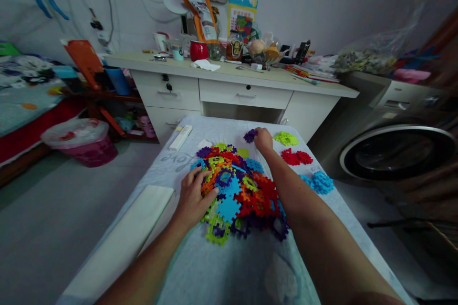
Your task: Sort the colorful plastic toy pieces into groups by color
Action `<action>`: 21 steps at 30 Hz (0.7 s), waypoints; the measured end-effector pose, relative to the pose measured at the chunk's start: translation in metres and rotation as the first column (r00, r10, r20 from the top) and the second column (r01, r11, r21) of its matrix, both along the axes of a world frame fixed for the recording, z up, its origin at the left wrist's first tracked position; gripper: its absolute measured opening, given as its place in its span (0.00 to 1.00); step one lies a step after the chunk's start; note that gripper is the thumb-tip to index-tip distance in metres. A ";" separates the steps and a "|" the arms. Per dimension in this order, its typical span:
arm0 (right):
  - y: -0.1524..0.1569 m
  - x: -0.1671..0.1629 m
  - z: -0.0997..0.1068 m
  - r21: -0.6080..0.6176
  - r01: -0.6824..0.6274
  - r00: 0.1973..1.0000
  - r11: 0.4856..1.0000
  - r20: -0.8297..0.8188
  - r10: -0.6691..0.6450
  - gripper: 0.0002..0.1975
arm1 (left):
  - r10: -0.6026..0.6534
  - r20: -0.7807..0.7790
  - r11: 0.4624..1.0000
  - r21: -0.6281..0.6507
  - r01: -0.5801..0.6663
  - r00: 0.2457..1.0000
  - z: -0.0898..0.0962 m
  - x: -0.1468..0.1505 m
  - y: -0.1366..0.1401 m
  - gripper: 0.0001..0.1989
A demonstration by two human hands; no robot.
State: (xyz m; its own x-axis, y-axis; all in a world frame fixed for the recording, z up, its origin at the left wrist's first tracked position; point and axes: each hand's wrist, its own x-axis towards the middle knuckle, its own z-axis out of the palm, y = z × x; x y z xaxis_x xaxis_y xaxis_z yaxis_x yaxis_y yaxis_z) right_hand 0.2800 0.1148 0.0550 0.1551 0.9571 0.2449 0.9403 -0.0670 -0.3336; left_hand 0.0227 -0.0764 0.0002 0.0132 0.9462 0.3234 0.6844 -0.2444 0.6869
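Note:
A heap of interlocking plastic building pieces (229, 207) in purple, red, orange, blue and lime green covers the middle of the cloth-covered table (246, 271). Resting on the heap's left side is my left hand (195, 195), fingers spread and holding nothing. My right hand (263, 139) reaches past the heap, fingers bent down onto a small group of purple pieces (249, 136); its fingertips seem closed on one of them. Along the right side lie separate groups: lime green pieces (286, 138), red pieces (296, 157) and light blue pieces (322, 182).
A long white box (181, 137) lies at the table's far left; a folded pale strip (143, 224) runs along the left edge. Behind stands a white desk (246, 86) carrying jars and cups. A washing machine (393, 119) is at right, a pink bin (86, 145) at left.

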 end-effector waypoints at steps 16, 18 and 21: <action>-0.102 0.040 -0.012 -0.286 -0.507 0.862 0.813 -0.185 0.473 0.32 | 0.016 0.011 0.999 0.040 -0.016 1.000 -0.001 0.000 0.002 0.20; -0.105 0.039 -0.016 -0.257 -0.479 0.878 0.839 -0.155 0.453 0.30 | 0.015 -0.001 0.999 0.036 -0.015 1.000 -0.002 0.000 0.002 0.20; -0.110 0.035 -0.016 -0.217 -0.442 0.897 0.870 -0.116 0.427 0.27 | 0.012 -0.021 0.999 0.030 -0.011 1.000 -0.003 0.000 0.002 0.21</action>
State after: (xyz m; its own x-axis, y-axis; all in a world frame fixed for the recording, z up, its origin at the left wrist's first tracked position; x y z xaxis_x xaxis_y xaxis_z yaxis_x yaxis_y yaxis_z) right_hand 0.3146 0.0050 0.0385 -0.2822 0.9593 0.0116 0.8701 0.2609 -0.4182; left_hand 0.0223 -0.0745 -0.0027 0.0097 0.9361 0.3517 0.7016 -0.2570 0.6647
